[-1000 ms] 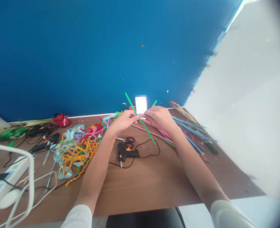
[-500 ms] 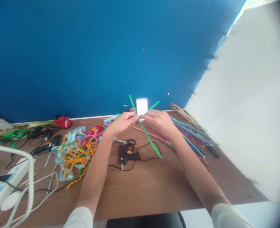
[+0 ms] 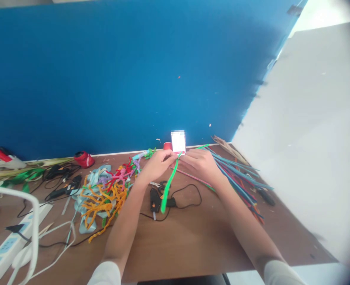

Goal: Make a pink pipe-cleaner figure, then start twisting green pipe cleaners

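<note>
Between my two hands are green pipe cleaners. One long end hangs down toward me, and another tip sticks out past the knuckles of my right hand. My left hand pinches them between thumb and fingers, and my right fingers are closed on them from the other side. The crossing point is mostly covered by my fingertips. A lit phone stands upright just behind, beside a red round object. Below my hands a black glue gun lies on the table, with scissors partly hidden behind the green strand.
On the left lie orange pipe-cleaner shapes, light blue ribbon, a power strip and a white metal frame. Blue pipe cleaners are bundled on the right. A blue wall closes off the back.
The long green strand has swung from pointing down-right to down-left, and the upper end on the left no longer shows. My hands stay together; the view has tilted up slightly.
</note>
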Demonstrator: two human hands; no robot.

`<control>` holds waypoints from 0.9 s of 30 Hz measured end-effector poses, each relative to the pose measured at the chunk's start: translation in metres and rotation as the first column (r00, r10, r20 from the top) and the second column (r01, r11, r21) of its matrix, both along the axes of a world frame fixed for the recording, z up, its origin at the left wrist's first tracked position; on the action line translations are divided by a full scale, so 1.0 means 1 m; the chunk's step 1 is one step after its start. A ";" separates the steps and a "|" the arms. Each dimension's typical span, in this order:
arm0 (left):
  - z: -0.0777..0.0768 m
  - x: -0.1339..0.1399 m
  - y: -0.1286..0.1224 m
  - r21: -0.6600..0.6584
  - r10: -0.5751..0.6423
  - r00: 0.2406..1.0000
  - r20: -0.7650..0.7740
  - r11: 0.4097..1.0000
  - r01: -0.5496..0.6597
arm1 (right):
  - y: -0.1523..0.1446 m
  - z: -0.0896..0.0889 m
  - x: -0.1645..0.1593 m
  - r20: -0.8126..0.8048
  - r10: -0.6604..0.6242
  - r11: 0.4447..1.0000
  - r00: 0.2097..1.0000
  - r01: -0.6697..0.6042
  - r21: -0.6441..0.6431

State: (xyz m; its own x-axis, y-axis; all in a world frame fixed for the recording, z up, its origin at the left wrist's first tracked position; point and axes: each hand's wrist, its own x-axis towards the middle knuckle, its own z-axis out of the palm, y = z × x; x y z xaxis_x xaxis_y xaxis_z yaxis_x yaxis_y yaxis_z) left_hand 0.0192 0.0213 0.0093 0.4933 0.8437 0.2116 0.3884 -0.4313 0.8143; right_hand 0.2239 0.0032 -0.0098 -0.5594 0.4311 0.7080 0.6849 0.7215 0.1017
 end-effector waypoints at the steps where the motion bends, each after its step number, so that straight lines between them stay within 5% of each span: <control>1: 0.001 0.002 -0.002 -0.051 0.001 0.999 0.042 0.999 0.002 | -0.002 0.002 0.000 0.000 -0.003 1.000 1.000 0.003 -0.005; 6: -0.002 0.007 -0.009 -0.252 0.045 0.944 0.327 0.967 0.042 | -0.008 0.009 -0.001 0.011 -0.036 0.999 0.999 0.036 0.021; 12: -0.005 0.008 -0.015 -0.441 0.222 0.858 0.463 0.897 0.006 | -0.009 0.006 -0.003 0.032 -0.030 0.994 0.999 0.027 0.108; 18: -0.003 0.017 -0.020 -0.485 0.270 0.779 0.566 0.873 0.050 | -0.010 0.007 -0.002 0.020 -0.010 0.992 1.000 0.008 0.125; 27: -0.010 0.021 -0.022 -0.500 0.333 0.766 0.550 0.866 -0.017 | -0.010 0.005 -0.008 -0.012 -0.033 0.996 0.999 0.034 0.088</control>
State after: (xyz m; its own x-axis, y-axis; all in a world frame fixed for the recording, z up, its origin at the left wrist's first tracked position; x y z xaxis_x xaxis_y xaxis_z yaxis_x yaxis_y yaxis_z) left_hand 0.0401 -0.0006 -0.0005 0.2272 0.9738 -0.0087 -0.2187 0.0598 0.9740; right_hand 0.2160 -0.0066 -0.0045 -0.5381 0.3848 0.7499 0.7097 0.6868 0.1569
